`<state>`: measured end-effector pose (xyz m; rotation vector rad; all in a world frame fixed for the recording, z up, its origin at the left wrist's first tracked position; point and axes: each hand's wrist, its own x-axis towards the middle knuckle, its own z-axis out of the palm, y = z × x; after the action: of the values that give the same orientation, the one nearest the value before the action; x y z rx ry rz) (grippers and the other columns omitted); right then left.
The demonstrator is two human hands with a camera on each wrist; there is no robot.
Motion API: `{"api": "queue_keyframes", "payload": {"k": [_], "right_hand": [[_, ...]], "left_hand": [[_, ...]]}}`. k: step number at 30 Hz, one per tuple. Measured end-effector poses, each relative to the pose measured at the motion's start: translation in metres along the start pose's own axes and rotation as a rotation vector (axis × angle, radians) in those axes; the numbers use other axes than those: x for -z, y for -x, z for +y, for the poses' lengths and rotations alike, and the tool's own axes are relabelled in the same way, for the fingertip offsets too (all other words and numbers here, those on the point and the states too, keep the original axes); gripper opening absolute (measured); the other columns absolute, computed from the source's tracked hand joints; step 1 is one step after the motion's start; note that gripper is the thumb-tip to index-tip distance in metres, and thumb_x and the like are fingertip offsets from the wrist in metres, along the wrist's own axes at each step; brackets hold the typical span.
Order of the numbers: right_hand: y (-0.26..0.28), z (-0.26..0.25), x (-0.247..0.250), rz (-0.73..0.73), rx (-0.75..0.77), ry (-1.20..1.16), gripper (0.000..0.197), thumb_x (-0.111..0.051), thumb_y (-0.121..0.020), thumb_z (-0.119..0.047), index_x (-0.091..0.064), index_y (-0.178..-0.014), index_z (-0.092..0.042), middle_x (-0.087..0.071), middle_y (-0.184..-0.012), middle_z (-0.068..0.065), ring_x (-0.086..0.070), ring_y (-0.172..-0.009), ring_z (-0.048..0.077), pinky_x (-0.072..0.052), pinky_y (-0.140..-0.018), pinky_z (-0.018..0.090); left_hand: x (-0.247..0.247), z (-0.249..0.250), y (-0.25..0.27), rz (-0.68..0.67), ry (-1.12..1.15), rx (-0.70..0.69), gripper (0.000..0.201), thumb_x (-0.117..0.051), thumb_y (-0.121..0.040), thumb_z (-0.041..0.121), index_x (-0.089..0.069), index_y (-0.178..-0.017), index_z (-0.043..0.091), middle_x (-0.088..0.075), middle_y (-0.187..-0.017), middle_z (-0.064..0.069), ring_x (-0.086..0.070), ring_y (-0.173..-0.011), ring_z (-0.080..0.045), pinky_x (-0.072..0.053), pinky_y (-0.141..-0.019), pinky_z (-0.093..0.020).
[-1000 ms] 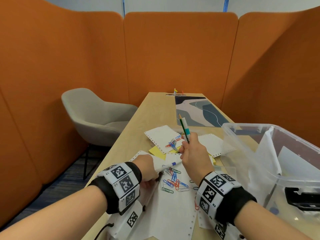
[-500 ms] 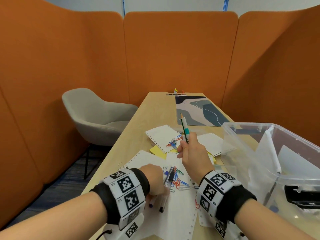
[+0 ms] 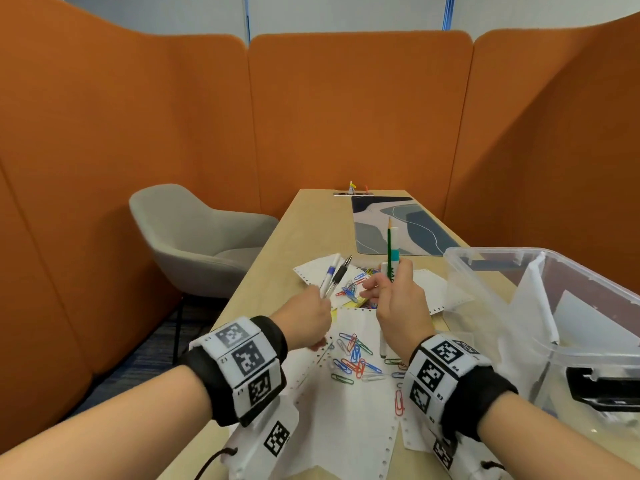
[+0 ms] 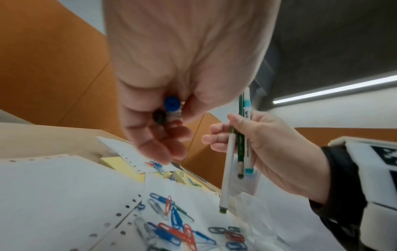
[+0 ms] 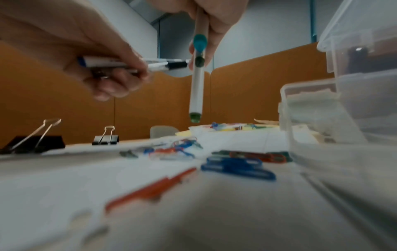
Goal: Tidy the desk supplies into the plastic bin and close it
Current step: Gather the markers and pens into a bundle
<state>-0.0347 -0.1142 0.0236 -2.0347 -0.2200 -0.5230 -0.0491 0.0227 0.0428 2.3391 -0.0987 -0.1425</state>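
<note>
My left hand [image 3: 306, 315] grips two pens [image 3: 334, 276], one with a blue band and one with a black grip, raised above the papers; their butt ends [image 4: 166, 108] show in the left wrist view. My right hand [image 3: 398, 299] holds a green pencil [image 3: 389, 249] and white markers [image 4: 228, 169] upright, its fingers spread toward the left hand. Coloured paper clips [image 3: 353, 358] lie scattered on white perforated sheets [image 3: 346, 410]. The clear plastic bin [image 3: 540, 306] stands open at my right with papers inside.
Two black binder clips [image 5: 32, 144] sit on the desk left of the clips. Yellow sticky notes [image 3: 356, 299] and more clips [image 3: 349, 289] lie further back. A patterned desk mat [image 3: 398, 223] lies beyond. A grey chair [image 3: 197, 237] stands left; orange partitions enclose the desk.
My left hand picked the two pens up off the paper and lifted them toward my right hand. The right hand stayed raised with its pencil and markers.
</note>
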Motion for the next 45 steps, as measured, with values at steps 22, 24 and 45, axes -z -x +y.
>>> {"api": "queue_keyframes", "payload": {"k": [22, 24, 45], "right_hand": [[-0.012, -0.039, -0.001, 0.071, -0.255, -0.523, 0.020, -0.044, -0.096, -0.026, -0.045, -0.099, -0.006, -0.052, -0.073, 0.000, -0.052, -0.066, 0.011, -0.044, -0.065, 0.024], [-0.015, -0.040, 0.001, 0.115, -0.215, -0.497, 0.015, -0.042, -0.097, -0.023, -0.042, -0.098, -0.008, -0.049, -0.071, -0.001, -0.049, -0.065, 0.010, -0.043, -0.065, 0.024], [0.000, -0.033, 0.020, 0.077, -0.027, -0.459, 0.007, -0.057, -0.089, -0.029, -0.051, -0.089, -0.026, -0.048, -0.063, -0.004, -0.046, -0.058, 0.011, -0.043, -0.063, 0.024]], "left_hand": [[-0.023, 0.022, 0.007, -0.161, 0.489, -0.251, 0.040, -0.026, -0.100, 0.036, -0.028, -0.138, 0.022, -0.049, -0.074, -0.005, -0.048, -0.054, -0.012, -0.045, -0.052, -0.021], [-0.022, 0.018, 0.007, -0.278, 0.580, -0.125, 0.049, -0.031, -0.097, 0.046, -0.044, -0.124, 0.008, -0.054, -0.077, -0.005, -0.055, -0.056, -0.011, -0.051, -0.058, -0.025], [-0.018, 0.047, 0.007, -0.500, 0.344, 0.144, 0.008, -0.057, -0.084, -0.006, -0.060, -0.089, 0.000, -0.065, -0.082, -0.009, -0.065, -0.065, -0.013, -0.056, -0.069, -0.025]]}}
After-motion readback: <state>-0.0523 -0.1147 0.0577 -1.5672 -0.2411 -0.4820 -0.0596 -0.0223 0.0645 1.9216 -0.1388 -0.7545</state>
